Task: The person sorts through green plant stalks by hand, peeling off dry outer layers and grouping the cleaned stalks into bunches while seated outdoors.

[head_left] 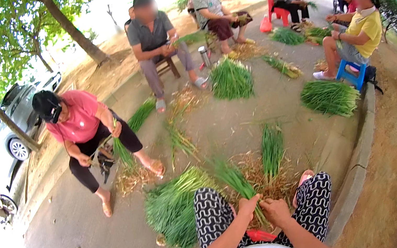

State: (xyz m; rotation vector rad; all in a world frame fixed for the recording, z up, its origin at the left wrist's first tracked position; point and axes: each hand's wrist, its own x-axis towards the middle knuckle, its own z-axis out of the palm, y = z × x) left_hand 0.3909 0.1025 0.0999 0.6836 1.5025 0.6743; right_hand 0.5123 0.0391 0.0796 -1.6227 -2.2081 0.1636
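Between my knees my left hand (248, 207) is closed round a bunch of green scallions (235, 178), long thin stalks whose green tops point away from me to the upper left. My right hand (276, 211) is closed beside it, its curled fingers at the lower ends of the same bunch. Exactly what those fingertips pinch is hidden. Dry brown leaf scraps (256, 167) litter the ground beyond my hands. On them lies a small bundle of scallions (273, 150). A large heap of scallions (178, 207) rests by my left knee.
A person in a pink shirt (78, 118) sits front left, handling stalks. Other seated people, including one in yellow (363, 34), work farther back. Scallion piles (331, 97) lie across the pavement. A kerb (359, 159) runs along my right. A thermos (204, 56) stands beyond.
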